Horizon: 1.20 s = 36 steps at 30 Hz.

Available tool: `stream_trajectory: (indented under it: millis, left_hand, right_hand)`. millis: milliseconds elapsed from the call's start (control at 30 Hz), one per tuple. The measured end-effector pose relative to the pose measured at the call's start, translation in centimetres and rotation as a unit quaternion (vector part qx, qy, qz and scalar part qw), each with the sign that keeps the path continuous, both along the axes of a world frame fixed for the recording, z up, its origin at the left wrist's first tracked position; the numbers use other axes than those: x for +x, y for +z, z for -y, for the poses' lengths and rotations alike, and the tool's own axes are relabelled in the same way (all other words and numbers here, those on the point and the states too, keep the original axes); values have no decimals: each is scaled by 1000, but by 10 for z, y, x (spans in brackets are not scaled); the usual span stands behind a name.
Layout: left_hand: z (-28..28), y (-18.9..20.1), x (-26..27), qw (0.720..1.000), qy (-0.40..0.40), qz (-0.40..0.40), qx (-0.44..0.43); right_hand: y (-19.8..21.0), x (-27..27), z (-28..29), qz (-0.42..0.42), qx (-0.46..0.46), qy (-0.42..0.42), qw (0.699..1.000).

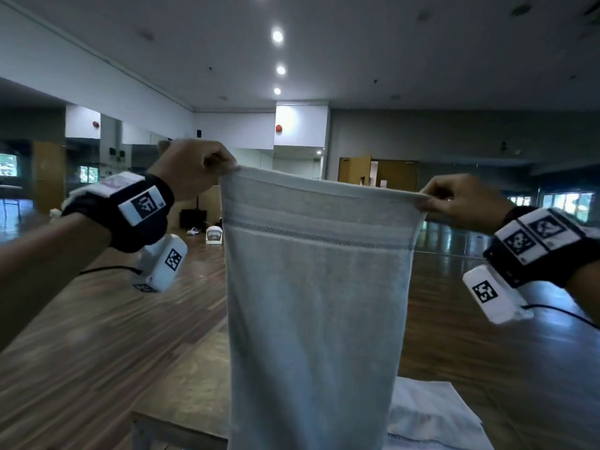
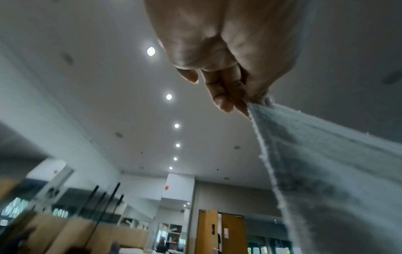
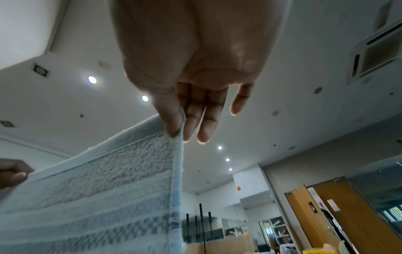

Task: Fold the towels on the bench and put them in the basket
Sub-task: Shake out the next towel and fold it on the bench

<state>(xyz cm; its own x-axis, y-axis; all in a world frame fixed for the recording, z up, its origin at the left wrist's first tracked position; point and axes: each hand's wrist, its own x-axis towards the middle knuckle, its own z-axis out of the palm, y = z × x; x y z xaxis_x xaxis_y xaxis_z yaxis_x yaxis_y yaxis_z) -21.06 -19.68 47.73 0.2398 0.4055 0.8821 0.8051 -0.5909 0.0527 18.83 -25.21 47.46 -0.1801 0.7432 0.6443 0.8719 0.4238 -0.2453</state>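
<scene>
A: State the position of the pale grey-blue terry towel with woven bands (image 1: 316, 287).

B: It hangs lengthwise in the air above the brown wooden desk (image 1: 191, 391), with its top edge stretched level.

A: State of the hands?

B: The left hand (image 1: 191, 167) pinches the top left corner; the right hand (image 1: 461, 199) pinches the top right corner between thumb and fingers. A white folded cloth (image 1: 428, 414) lies on the desk.
</scene>
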Motion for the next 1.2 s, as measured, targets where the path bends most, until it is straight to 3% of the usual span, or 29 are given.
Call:
stream_trajectory:
  millis: [133,267,433,600,900,1033,1200]
  left_hand:
    - [-10,26,-6,999,43,-1,30]
    - [-39,28,2,998,57,-13,-11]
    - [-96,-15,5,996,40,-33,-76]
    - [-161,-74,10,984,77,-48,-152]
    - [-224,-98,15,991,96,38,-80]
    - [-236,-145,12,991,78,46,-103]
    - [-243,-248,7,978,57,-4,-201]
  right_hand:
    - [30,-4,-4,-27,23,11,999]
    - [38,-5,-34,-44,23,0,999]
    - [5,-5,-98,-35,-15,-16,999]
    - [-50,-4,-182,8,-102,-37,994]
    - [-69,-9,-263,-74,23,-77,994]
    - [-113,-10,-275,-94,-7,-61,994]
    - [-223,-1,-271,-31,-93,-95,991]
